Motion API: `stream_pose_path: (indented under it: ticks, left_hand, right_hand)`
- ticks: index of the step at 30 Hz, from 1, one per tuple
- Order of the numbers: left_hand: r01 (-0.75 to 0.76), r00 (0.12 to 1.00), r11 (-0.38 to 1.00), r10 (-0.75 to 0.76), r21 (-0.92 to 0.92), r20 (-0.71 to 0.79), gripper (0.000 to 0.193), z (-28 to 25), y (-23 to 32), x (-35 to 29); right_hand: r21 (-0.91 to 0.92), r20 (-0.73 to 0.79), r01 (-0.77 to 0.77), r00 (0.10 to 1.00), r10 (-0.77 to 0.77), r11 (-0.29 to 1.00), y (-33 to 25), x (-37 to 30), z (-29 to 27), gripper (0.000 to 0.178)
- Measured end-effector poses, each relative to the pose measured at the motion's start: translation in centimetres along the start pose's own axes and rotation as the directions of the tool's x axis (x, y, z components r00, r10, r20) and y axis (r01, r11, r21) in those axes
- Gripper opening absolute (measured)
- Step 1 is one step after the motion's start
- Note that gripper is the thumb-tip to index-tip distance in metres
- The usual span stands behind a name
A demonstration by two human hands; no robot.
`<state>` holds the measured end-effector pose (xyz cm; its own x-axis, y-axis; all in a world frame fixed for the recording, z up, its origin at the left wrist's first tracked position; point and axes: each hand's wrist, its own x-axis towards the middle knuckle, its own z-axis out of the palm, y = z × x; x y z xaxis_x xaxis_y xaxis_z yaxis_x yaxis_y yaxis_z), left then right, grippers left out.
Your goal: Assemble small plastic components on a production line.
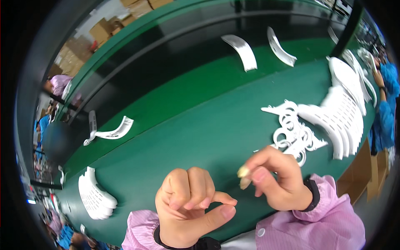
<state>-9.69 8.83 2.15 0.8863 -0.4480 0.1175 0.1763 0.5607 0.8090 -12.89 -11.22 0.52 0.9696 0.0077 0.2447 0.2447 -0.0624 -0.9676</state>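
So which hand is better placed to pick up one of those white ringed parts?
Probably the right hand: it appears just below the white ringed parts, closest to them. The left hand is farther off, most of its fingers curled in.

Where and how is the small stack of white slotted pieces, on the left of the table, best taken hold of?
Probably across its middle, coming from the right with the left hand, as that side faces the hand. The stack is made of overlapping layers, slightly fanned, so a grip spanning all their edges should keep them together.
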Motion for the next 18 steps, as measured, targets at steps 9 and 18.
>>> stream_pose_path:
  ticks: [9,18]
  left_hand:
    - [0.133,0.991,0.989,-0.132,-0.061,0.009,0.057,0.6,-0.1,-0.6]
    - [0.087,0.996,0.987,-0.087,-0.133,0.002,0.056,0.4,-0.2,-0.7]
  right_hand:
    - [-0.326,0.205,0.399,0.915,-0.348,0.857,0.0,-0.2,1.1,0.004]
    - [-0.301,0.217,0.393,0.915,-0.339,0.869,0.0,-0.2,1.3,0.005]
